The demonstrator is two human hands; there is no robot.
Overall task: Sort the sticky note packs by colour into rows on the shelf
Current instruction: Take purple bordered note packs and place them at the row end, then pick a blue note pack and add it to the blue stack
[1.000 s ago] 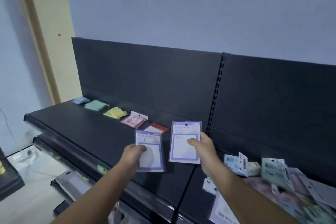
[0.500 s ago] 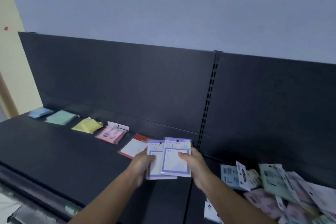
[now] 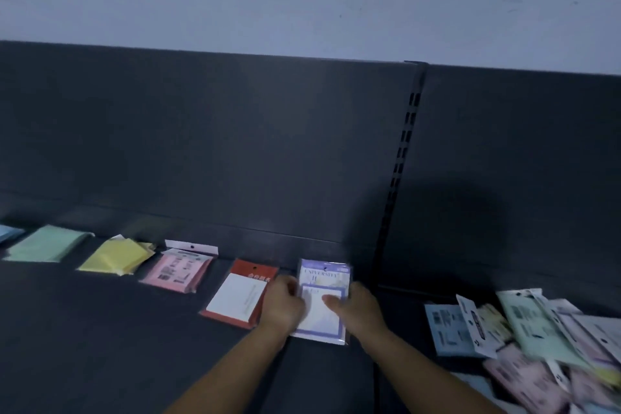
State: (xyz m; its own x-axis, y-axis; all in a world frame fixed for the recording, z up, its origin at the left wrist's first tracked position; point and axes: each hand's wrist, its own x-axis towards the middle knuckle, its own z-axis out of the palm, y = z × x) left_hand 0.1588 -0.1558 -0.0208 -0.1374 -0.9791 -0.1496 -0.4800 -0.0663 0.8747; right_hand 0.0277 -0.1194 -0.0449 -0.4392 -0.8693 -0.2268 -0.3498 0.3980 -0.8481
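Purple packs point(image 3: 322, 282): now stacked; we lowered them to the shelf point(image 3: 100, 329), just beside the red pack point(image 3: 242, 296).
Left hand point(image 3: 284, 304): holds their left edge.
Right hand point(image 3: 356, 307): pinches their right edge.

Blue pack point(image 3: 8, 232) partly beyond left edge; blurry unsorted heap point(image 3: 551, 339).

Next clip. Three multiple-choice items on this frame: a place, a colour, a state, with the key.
1. Where does the unsorted pile lie?
A. On the right side of the shelf
B. At the far left
C. On the floor
2. What colour is the pack between the green pack and the pink pack?
A. Orange
B. Yellow
C. Black
3. What holds the purple pack?
A. Nothing
B. One hand alone
C. Both hands
Key: 1 A, it lies right of the hands; 2 B, the yellow pack lies there; 3 C, left hand and right hand grip its edges.
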